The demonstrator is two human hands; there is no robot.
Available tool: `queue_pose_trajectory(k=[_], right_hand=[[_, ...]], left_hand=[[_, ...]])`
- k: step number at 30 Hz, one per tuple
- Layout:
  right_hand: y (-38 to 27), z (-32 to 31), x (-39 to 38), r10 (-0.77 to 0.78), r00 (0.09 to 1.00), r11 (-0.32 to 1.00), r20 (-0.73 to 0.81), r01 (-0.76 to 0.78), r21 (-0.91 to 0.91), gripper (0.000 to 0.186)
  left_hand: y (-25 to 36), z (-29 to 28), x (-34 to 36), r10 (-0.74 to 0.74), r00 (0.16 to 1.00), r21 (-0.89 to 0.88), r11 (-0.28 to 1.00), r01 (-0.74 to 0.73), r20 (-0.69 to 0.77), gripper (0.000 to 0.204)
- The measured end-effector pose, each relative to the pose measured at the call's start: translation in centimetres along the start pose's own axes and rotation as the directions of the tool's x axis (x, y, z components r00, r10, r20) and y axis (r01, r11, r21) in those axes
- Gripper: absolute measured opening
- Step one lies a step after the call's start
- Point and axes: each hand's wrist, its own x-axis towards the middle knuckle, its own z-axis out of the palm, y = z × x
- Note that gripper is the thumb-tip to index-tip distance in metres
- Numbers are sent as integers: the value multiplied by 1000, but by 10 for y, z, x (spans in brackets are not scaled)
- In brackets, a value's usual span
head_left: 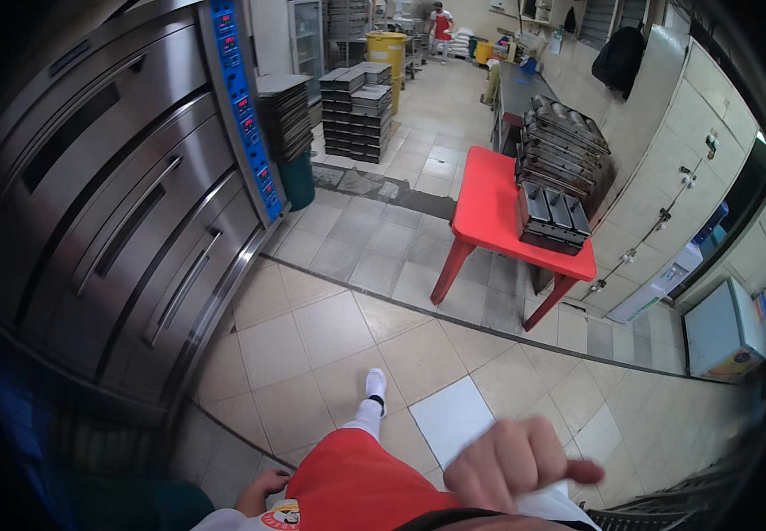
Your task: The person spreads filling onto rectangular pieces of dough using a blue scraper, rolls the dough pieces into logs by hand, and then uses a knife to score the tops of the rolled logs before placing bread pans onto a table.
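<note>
My right hand (514,462) is raised at the lower right, in front of my body. Its fingers curl in, except for one digit that sticks out to the right; I see nothing held in it. At my left side, my left hand (268,483) hangs low beside the red apron (356,473). Its fingers show only in part, loosely stretched toward the cloth, with no object visible in them. My white shoe (376,386) is on the tiled floor ahead.
Steel deck ovens (144,186) line the left. A red table (480,208) ahead right carries loaf pans (553,215) and stacked trays (560,146). Stacked dark pans (355,115) stand near a yellow barrel (386,51). A person (440,26) stands far back. Lockers (675,150) line the right.
</note>
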Motion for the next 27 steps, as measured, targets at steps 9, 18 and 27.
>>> queue_pose_trajectory(k=[9, 18, 27], right_hand=[[-97, -443, -148, -46, 295, -637, -954, -745, -200, 38], [-177, -455, -375, -301, -553, -415, -777, -658, 629, 56], [-251, -827, -201, -298, -160, -493, -941, -818, 296, 42]], left_hand=[[261, -158, 241, -31, 994, 369, 929, -12, 109, 57], [799, -277, 358, 665, 736, -8, 741, -671, -125, 49], [994, -324, 558, 446, 839, 373, 755, -539, 311, 55]])
